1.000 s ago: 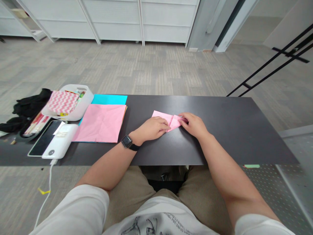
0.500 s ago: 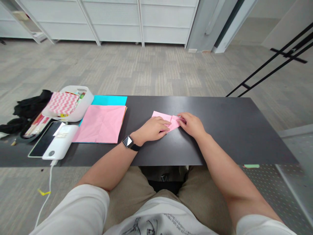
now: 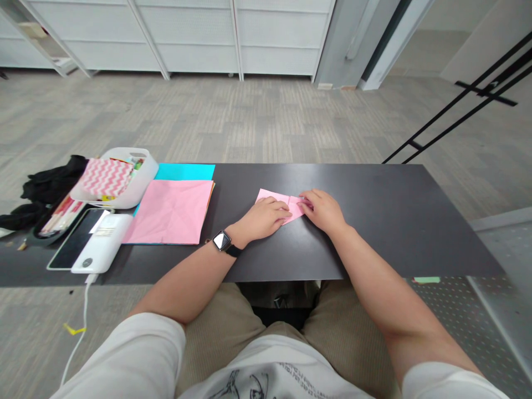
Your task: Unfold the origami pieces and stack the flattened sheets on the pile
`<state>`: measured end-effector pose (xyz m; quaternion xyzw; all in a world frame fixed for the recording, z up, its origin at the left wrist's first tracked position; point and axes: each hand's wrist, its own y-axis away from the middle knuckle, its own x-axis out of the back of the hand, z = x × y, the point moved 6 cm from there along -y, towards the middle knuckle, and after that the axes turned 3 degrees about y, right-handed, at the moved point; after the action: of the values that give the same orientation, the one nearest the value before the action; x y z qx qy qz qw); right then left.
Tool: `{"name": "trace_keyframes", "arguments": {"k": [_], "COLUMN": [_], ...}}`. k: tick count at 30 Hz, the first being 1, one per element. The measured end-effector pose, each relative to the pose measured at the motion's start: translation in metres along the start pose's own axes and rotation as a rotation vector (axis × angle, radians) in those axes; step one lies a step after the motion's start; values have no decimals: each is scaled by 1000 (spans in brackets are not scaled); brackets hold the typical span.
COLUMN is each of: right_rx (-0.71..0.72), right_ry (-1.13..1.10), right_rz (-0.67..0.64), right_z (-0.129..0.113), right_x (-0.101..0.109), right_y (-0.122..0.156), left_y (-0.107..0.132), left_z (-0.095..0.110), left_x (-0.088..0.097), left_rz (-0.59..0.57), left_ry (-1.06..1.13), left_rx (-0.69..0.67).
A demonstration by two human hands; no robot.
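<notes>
A small folded piece of pink paper (image 3: 296,207) lies on the dark table in front of me, partly covered by both hands. Across its left part my left hand (image 3: 266,216) rests with the fingers laid out over the sheet, pressing it to the table; a watch (image 3: 221,240) is on that wrist. At the paper's right end, my right hand (image 3: 323,209) has its thumb and fingertips closed on the edge. A crease shows between the two hands. What lies under the left palm is hidden.
On the left, a stack of coloured sheets (image 3: 170,210) has pink on top and cyan behind. Beside it are a white basket (image 3: 145,172) with a zigzag-patterned packet (image 3: 106,176), a phone (image 3: 72,241), a white power bank (image 3: 102,244) with a cable, and black cloth (image 3: 54,180).
The right hand has shifted very slightly to the left along with the paper. My left hand stays over the sheet, its fingers moved a little; the camera view has shifted slightly.
</notes>
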<state>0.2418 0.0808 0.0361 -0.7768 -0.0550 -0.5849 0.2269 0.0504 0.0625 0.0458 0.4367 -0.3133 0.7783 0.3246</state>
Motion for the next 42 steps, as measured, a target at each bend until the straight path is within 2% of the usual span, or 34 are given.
{"name": "trace_keyframes", "arguments": {"k": [4, 10, 23, 31, 36, 42], "right_rx": [-9, 0, 33, -2, 5, -38], "right_ry": [18, 31, 41, 26, 22, 13], "right_rz": [-7, -11, -39, 73, 3, -8], "right_z": [0, -3, -9, -5, -8, -6], "right_x": [-2, -2, -4, 5, 0, -2], "right_y": [0, 0, -2, 0, 1, 2], "left_y": [-4, -3, 2, 0, 0, 1], "left_z": [-2, 3, 5, -5, -4, -7], "left_x": [-3, -1, -4, -4, -2, -4], "left_rz": [25, -12, -7, 53, 63, 80], "left_ry": [-9, -24, -60, -99, -123, -142], "left_rx": [23, 37, 80, 204, 241, 228]}}
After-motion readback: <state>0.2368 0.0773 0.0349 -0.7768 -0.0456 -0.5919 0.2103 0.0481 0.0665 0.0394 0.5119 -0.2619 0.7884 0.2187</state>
